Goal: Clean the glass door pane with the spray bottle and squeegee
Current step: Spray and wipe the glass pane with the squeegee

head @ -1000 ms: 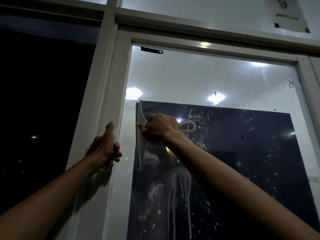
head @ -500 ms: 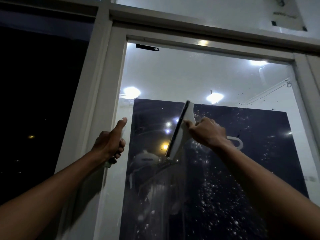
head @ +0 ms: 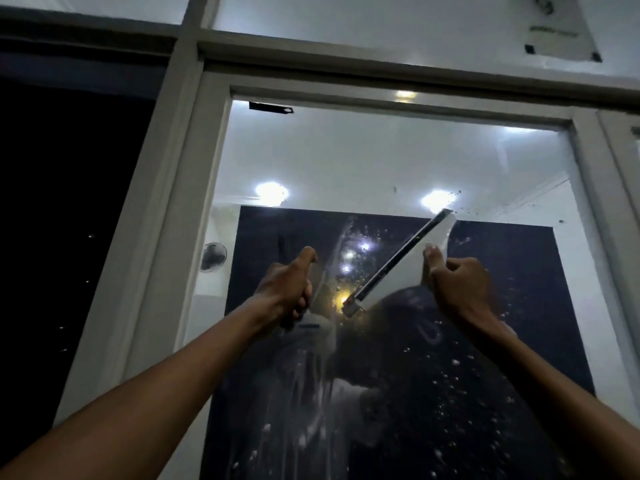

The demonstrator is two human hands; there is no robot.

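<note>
- Right hand (head: 457, 292): fingers curled round the body of the white squeegee (head: 398, 271), thumb laid on its back; the dark blade edge runs diagonally, upper end to the right, and appears to lie against the glass.
- Left hand (head: 289, 289): fist closed, thumb up, round something whose pale lower part shows just beneath it; this is probably the spray bottle (head: 317, 322), though the dim view does not settle it.
- Glass door pane (head: 381, 161): the squeegee sits at mid-height, near the centre of the pane.
- Done, as judged: the pane is already sprayed. Droplets speckle the dark area to the right and below, and pale runs trail down beneath the hands.
- Left, as judged: the droplet field at right, the streaked lower pane, and dark specks near the upper right by the door frame (head: 346, 93) remain to be wiped.
</note>
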